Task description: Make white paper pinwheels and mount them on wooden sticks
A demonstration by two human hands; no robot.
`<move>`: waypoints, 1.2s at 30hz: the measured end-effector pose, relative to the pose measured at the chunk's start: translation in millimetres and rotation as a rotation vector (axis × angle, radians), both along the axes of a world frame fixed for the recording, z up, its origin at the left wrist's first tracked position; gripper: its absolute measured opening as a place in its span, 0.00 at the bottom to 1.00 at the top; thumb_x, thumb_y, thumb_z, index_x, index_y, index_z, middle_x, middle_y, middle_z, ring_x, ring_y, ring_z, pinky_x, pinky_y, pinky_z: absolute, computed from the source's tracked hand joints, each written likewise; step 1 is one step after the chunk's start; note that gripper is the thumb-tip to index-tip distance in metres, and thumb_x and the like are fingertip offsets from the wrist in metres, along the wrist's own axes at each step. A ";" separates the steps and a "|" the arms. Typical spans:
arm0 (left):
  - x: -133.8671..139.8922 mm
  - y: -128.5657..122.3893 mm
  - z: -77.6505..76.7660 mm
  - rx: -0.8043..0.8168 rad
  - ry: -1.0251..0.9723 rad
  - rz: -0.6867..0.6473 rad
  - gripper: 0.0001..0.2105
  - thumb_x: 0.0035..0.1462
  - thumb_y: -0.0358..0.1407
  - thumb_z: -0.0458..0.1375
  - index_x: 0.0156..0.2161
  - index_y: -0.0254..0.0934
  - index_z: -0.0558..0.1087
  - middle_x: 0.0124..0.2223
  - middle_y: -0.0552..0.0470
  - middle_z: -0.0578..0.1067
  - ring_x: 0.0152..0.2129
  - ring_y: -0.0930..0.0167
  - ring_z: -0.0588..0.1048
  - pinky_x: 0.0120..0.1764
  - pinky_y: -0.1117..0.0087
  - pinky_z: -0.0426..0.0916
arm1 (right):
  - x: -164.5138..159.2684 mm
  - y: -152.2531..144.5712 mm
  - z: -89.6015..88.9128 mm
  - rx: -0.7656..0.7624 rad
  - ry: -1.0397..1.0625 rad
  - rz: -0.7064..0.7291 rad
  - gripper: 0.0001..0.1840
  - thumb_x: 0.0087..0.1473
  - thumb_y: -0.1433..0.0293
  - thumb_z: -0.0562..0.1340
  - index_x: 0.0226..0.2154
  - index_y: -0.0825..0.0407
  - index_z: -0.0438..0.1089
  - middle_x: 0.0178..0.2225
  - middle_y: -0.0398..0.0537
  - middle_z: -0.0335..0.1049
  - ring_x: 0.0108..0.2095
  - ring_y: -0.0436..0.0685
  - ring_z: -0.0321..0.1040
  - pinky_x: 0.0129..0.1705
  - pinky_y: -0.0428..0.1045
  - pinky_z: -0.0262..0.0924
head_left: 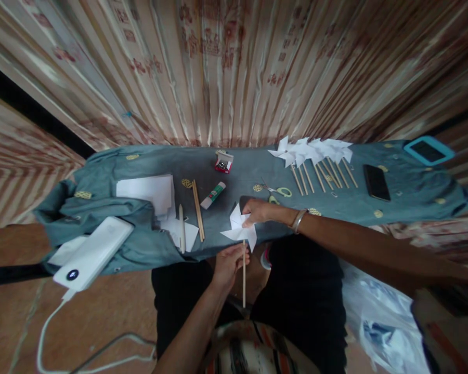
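A white paper pinwheel point(237, 232) on a wooden stick point(244, 280) is between my hands at the near edge of the cloth. My left hand point(229, 262) is closed round the upper part of the stick, just under the paper. The fingers of my right hand point(255, 212) press on the middle of the pinwheel; its fingertips partly hide the centre. Just beyond lie green-handled scissors point(283, 191), and a glue stick point(213, 196) rests to the left. A small open red-and-white box point(223, 163) holds tiny dark metal pieces.
Several pinwheels point(315, 152) lie in a row at the back right, near a black phone point(376, 182) and a blue-framed tablet point(429, 150). On the left are paper sheets point(146, 192), loose sticks point(198, 210), a pale pointed tool point(182, 228) and a cabled white power bank point(93, 254).
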State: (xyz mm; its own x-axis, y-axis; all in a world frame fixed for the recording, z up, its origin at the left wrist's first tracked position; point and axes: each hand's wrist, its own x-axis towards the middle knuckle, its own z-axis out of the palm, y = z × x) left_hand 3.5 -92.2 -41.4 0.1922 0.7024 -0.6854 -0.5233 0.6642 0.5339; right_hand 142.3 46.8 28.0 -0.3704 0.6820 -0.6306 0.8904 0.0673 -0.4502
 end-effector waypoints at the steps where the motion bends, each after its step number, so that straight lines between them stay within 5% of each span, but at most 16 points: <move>1: 0.2 0.1 0.0 -0.001 0.002 0.004 0.17 0.32 0.38 0.75 0.28 0.29 0.80 0.24 0.48 0.77 0.20 0.75 0.73 0.29 0.73 0.71 | 0.1 -0.6 -0.1 0.004 0.001 -0.005 0.04 0.41 0.72 0.68 0.24 0.56 0.77 0.19 0.40 0.65 0.22 0.48 0.58 0.24 0.44 0.49; 11: 4.0 -1.0 9.5 -0.045 0.033 0.051 0.07 0.41 0.29 0.72 0.27 0.30 0.80 0.25 0.48 0.77 0.21 0.77 0.73 0.29 0.75 0.70 | -1.2 -3.3 7.6 0.036 -0.006 0.002 0.06 0.39 0.71 0.68 0.22 0.58 0.76 0.18 0.38 0.63 0.21 0.47 0.56 0.24 0.44 0.50; 21: 1.9 -3.1 12.0 -0.039 0.030 -0.008 0.08 0.42 0.32 0.72 0.27 0.29 0.79 0.23 0.49 0.76 0.20 0.76 0.73 0.27 0.75 0.70 | -9.2 4.0 8.6 0.096 -0.071 0.066 0.07 0.35 0.71 0.72 0.19 0.56 0.75 0.16 0.40 0.62 0.22 0.50 0.59 0.25 0.45 0.51; 27: 4.6 -3.5 5.0 -0.006 0.075 0.016 0.11 0.37 0.34 0.74 0.26 0.29 0.79 0.22 0.50 0.76 0.16 0.77 0.72 0.24 0.75 0.70 | -5.9 11.3 4.8 0.029 -0.068 0.095 0.11 0.34 0.66 0.73 0.20 0.56 0.75 0.17 0.40 0.64 0.21 0.48 0.58 0.23 0.45 0.50; 36: 4.2 -5.6 2.5 0.036 0.048 0.048 0.22 0.24 0.43 0.76 0.25 0.29 0.80 0.22 0.50 0.77 0.16 0.77 0.72 0.22 0.76 0.69 | -1.5 17.4 -2.4 -0.060 -0.023 0.038 0.08 0.34 0.71 0.71 0.15 0.55 0.71 0.16 0.39 0.64 0.22 0.50 0.60 0.25 0.46 0.49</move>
State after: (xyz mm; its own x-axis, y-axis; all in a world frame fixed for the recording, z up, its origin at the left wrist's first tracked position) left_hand 7.7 -97.8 -38.9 0.1251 0.7341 -0.6674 -0.5269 0.6191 0.5823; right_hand 140.8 64.1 25.6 -0.3802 0.6288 -0.6783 0.8979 0.0748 -0.4339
